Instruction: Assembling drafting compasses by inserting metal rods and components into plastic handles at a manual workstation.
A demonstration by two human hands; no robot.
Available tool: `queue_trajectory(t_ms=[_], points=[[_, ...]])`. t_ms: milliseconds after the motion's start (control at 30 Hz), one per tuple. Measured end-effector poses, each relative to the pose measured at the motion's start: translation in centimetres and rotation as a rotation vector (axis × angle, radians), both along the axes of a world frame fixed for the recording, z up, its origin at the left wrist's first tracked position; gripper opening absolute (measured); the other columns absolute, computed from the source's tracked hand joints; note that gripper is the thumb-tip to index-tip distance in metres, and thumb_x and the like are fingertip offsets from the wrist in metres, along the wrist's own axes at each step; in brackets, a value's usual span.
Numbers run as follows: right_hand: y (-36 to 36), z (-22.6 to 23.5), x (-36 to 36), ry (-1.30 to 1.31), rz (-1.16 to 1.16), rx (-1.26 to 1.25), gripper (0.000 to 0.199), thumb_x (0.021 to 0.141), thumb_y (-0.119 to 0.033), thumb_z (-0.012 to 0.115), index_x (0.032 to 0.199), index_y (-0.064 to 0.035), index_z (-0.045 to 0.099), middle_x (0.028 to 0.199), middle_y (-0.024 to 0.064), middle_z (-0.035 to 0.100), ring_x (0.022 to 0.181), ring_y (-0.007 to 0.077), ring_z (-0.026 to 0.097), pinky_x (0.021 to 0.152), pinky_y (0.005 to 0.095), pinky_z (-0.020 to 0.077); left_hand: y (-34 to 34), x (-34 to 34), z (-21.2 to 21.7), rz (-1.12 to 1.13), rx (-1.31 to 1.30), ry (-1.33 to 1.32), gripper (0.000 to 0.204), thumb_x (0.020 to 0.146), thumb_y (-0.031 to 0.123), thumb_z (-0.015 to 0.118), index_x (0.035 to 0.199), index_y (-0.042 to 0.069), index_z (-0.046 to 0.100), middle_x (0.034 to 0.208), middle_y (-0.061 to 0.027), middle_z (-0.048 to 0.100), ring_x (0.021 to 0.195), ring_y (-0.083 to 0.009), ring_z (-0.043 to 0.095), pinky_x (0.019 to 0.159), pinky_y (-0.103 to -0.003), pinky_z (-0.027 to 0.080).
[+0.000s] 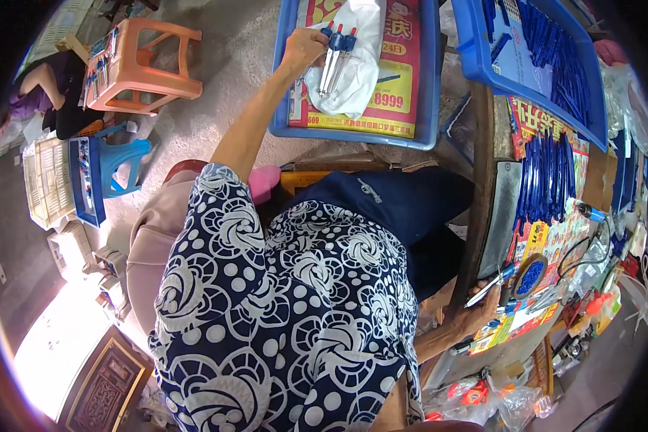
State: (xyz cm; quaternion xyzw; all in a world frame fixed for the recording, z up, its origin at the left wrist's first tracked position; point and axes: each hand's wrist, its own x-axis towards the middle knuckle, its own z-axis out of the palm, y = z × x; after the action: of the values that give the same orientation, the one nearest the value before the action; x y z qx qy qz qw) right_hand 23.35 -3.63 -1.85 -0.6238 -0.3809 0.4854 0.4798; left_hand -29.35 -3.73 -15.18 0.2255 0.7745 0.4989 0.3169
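Note:
At the top centre, my left hand [306, 50] is closed at the blue end of a small bundle of slim tools [332, 63]. They have silver shafts, dark blue ends and red tips, and lie on a white cloth [360, 90]. The cloth is in a blue tray [426, 133] lined with a red and yellow printed sheet. Over by the bench edge on the right, my right hand [484, 304] is closed round a slim pointed silver tool with a blue end [491, 286]. Its fingers are partly hidden.
Many blue rods [543, 176] lie on the bench beside a round dish of small blue pieces [531, 276]. A second blue tray [475, 65] with more rods overhangs the bench's far end. An orange stool [133, 65], a blue stool [126, 162] and another person [47, 90] are left.

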Motion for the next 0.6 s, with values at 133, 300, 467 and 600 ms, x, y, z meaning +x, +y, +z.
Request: queue_trajectory(t_ms=[133, 300, 467, 600], points=[[0.0, 0.1, -0.3, -0.008, -0.010, 0.002, 0.020, 0.084, -0.018, 0.054, 0.089, 0.0010, 0.057, 0.068, 0.0067, 0.058, 0.054, 0.0097, 0.052, 0.051, 0.0188, 0.0417, 0.0, 0.2, 0.2, 0.031, -0.023, -0.023, 0.026, 0.067, -0.003, 0.053, 0.092, -0.007, 0.059, 0.067, -0.0115, 0.060, 0.053, -0.0156, 0.059, 0.049, -0.027, 0.051], [0.3, -0.3, 0.3, -0.002, 0.018, 0.021, 0.020, 0.085, -0.017, 0.053, 0.090, 0.0015, 0.057, 0.069, 0.0078, 0.059, 0.054, 0.0103, 0.052, 0.050, 0.0189, 0.0419, 0.0, -0.3, -0.8, 0.034, 0.008, -0.055, 0.025, 0.068, -0.005, 0.054, 0.092, -0.006, 0.060, 0.070, -0.0106, 0.060, 0.055, -0.0153, 0.059, 0.050, -0.027, 0.052], [0.1, 0.0, -0.1, 0.001, -0.025, 0.003, 0.021, 0.084, -0.017, 0.054, 0.092, 0.0021, 0.057, 0.069, 0.0088, 0.059, 0.054, 0.0111, 0.053, 0.050, 0.0193, 0.0426, 0.1, -0.2, -0.7, 0.034, -0.004, -0.046, 0.024, 0.069, -0.005, 0.055, 0.092, -0.006, 0.060, 0.070, -0.0098, 0.060, 0.056, -0.0149, 0.058, 0.051, -0.026, 0.052], [0.2, 0.1, -0.2, -0.015, -0.021, -0.001, 0.020, 0.084, -0.017, 0.054, 0.091, 0.0020, 0.056, 0.068, 0.0088, 0.059, 0.053, 0.0113, 0.053, 0.049, 0.0193, 0.0430, -0.2, 0.0, -0.7, 0.057, 0.029, -0.109, 0.021, 0.070, -0.003, 0.058, 0.091, -0.006, 0.060, 0.070, -0.0090, 0.060, 0.058, -0.0141, 0.057, 0.053, -0.026, 0.052]])
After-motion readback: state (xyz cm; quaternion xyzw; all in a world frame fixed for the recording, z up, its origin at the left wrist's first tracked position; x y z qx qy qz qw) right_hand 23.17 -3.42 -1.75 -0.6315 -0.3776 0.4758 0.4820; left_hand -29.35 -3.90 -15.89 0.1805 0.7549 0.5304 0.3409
